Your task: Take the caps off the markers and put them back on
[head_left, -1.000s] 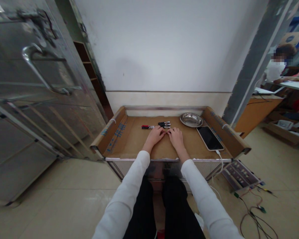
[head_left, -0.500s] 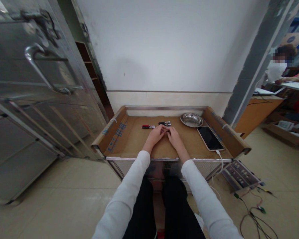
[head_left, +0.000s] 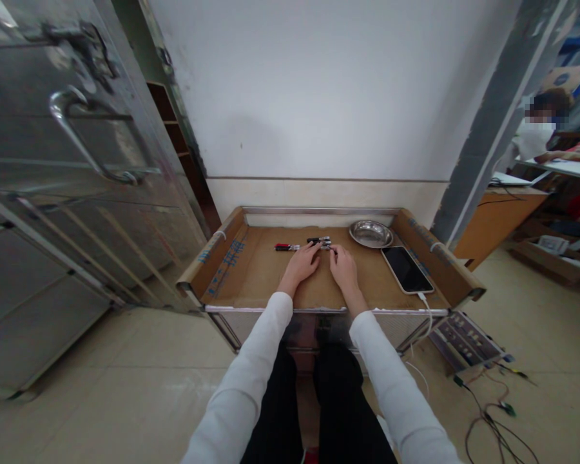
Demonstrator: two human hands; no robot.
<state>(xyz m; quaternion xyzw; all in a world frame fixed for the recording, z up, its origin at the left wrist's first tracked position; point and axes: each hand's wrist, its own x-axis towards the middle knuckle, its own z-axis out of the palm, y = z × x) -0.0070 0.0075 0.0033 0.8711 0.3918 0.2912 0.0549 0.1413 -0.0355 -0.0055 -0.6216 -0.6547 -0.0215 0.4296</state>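
Now your curled left hand (head_left: 303,265) and right hand (head_left: 343,265) sit further apart, baring slim black-and-silver sticks (head_left: 318,240) just beyond, on the brown cardboard-lined worktop (head_left: 261,277); I can't tell whether either pinches anything.

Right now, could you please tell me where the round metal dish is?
In the head view, the round metal dish sits toward the far right corner of the cardboard lining, just beyond the phone and farther right than the right hand.

Falls soft and dim on the wall (head_left: 319,84), top center; glints off the door handle (head_left: 77,143), upper left; stretches toward the edges.
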